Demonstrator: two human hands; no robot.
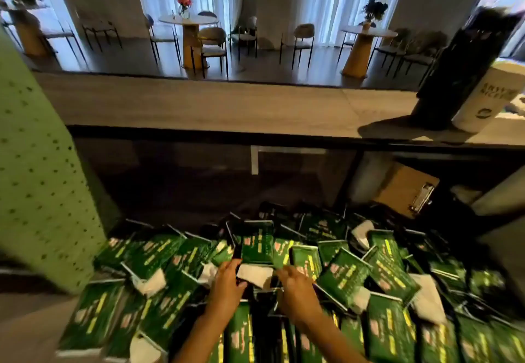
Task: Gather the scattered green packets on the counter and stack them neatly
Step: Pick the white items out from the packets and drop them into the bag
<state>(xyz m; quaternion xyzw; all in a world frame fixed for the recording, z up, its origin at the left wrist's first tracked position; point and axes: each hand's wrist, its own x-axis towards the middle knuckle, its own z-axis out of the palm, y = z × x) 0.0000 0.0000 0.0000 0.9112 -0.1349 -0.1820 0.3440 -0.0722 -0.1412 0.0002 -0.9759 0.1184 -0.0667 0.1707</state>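
Observation:
Many green packets (349,274) with yellow and pink print lie in a loose heap across the lower counter, some with white ends showing. My left hand (227,283) grips the lower left edge of one green packet (257,244) held up above the heap, its white end (254,274) between my hands. My right hand (298,288) is at that packet's lower right corner, fingers curled toward it; the frame is blurred, so its hold is unclear.
A pale green dotted roll (37,169) stands at the left. Behind the heap a wooden clipboard (406,189) leans. The raised bar top (199,104) holds a dark bottle (460,70) and a white cup (485,98) at the right. Tables and chairs stand beyond.

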